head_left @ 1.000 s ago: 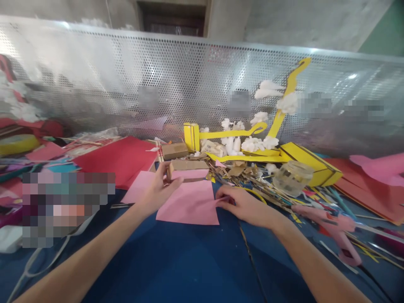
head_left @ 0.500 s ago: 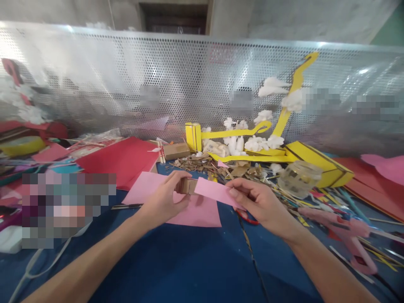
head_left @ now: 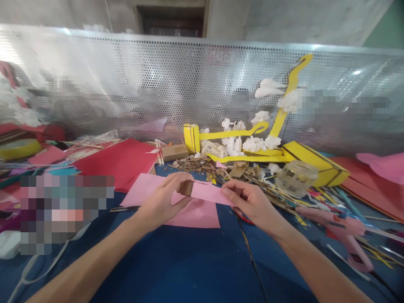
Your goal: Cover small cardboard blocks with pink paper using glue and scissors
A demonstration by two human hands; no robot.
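Above the pink sheet (head_left: 195, 216) on the blue table (head_left: 189, 265), the left hand (head_left: 164, 198) grips a small cardboard piece (head_left: 185, 189); the right hand (head_left: 249, 200) pinches a pink strip (head_left: 210, 194), its far end right at the cardboard; left of the sheet lies a red sheet (head_left: 123, 162); behind it, cardboard scraps (head_left: 192, 165) and a metal screen (head_left: 189, 80); right of it, a clear jar (head_left: 296, 179) and, farther right, a pink glue gun (head_left: 344, 229).
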